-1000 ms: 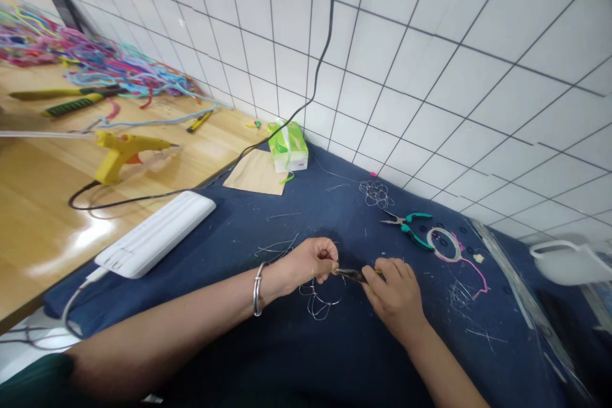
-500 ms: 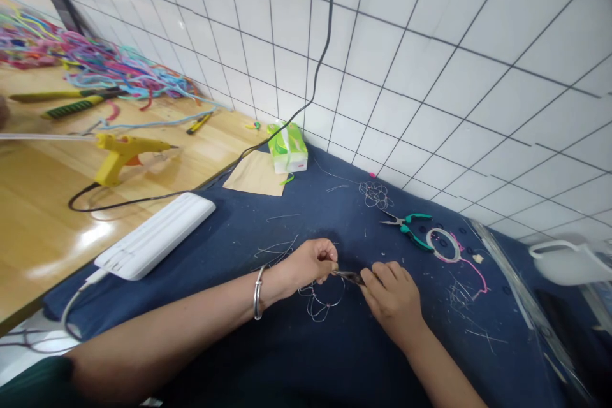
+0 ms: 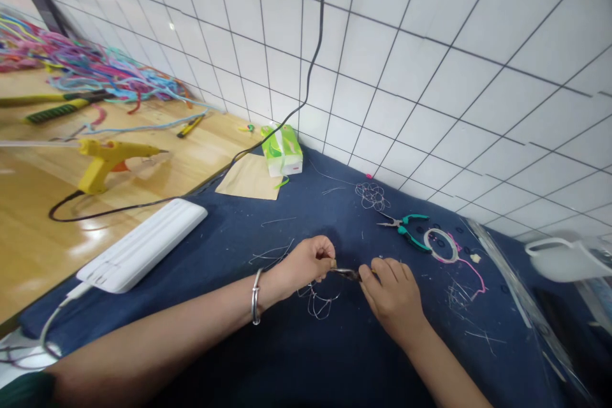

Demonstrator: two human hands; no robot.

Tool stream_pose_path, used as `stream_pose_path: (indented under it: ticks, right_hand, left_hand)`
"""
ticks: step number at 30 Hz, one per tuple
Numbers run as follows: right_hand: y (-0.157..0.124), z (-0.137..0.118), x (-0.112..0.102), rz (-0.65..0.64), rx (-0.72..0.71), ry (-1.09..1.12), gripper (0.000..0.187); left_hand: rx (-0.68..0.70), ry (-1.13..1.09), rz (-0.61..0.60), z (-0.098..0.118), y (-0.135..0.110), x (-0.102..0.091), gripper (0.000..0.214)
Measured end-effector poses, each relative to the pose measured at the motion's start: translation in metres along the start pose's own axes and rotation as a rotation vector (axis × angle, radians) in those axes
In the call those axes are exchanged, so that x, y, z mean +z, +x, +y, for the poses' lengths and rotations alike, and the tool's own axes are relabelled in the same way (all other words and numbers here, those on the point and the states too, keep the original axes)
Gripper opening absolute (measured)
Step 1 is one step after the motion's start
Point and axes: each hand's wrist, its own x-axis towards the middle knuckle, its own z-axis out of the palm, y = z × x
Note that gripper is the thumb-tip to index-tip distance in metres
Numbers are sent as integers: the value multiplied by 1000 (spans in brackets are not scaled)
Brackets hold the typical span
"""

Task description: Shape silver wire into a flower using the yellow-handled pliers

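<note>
My left hand (image 3: pixel 310 262) pinches a thin wire piece (image 3: pixel 319 303) bent into several loops, which hangs below the fingertips. Closed around the handles of a pair of pliers (image 3: pixel 348 273), my right hand (image 3: pixel 393 290) points their jaws at the left fingertips. The jaws meet the wire right beside the left thumb; the exact contact is too small to make out. My right fingers cover most of the handles. Farther back lies a looped wire flower shape (image 3: pixel 370 195), next to teal-handled pliers (image 3: pixel 406 229).
A ring-shaped spool (image 3: pixel 440 246) with pink cord lies right, near wire scraps (image 3: pixel 459 296). Left are a white power bank (image 3: pixel 143 245), yellow glue gun (image 3: pixel 112 159), tissue pack (image 3: pixel 282 152) and beige sheet (image 3: pixel 248 176). A black cable (image 3: pixel 313 60) hangs along the tiled wall.
The camera view has shifted slightly, so the surroundings sit a little further left. Both hands keep their hold, and the pliers' jaws stay by the left fingertips, slightly turned.
</note>
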Motion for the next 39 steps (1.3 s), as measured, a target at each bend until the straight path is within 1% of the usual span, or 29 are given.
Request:
stream_pose_path:
  ticks: [5, 9, 12, 18, 21, 26, 34, 39]
  right_hand:
    - [19, 13, 0, 26, -16, -24, 17]
    - [29, 20, 7, 31, -2, -25, 18]
    - [30, 22, 15, 38, 14, -13, 20]
    - [23, 24, 26, 90, 33, 8, 23]
    - [21, 24, 29, 96, 35, 9, 24]
    - [23, 25, 33, 87, 25, 13, 24]
    - [22, 30, 38, 145, 16, 6, 27]
    - [21, 29, 39, 161, -34, -10, 29]
  left_hand:
    - [3, -23, -4, 9, 16, -11, 10]
    - [-8, -104, -20, 13, 28, -18, 12]
    - [-9, -179, -60, 12, 32, -22, 12]
    - [-30, -334, -184, 7, 31, -30, 18]
    - [-27, -383, -208, 2, 33, -31, 22]
    - [-5, -318, -202, -4, 38, -31, 21]
    - [-17, -211, -192, 0, 37, -34, 20]
    - [-20, -167, -178, -1, 38, -32, 20]
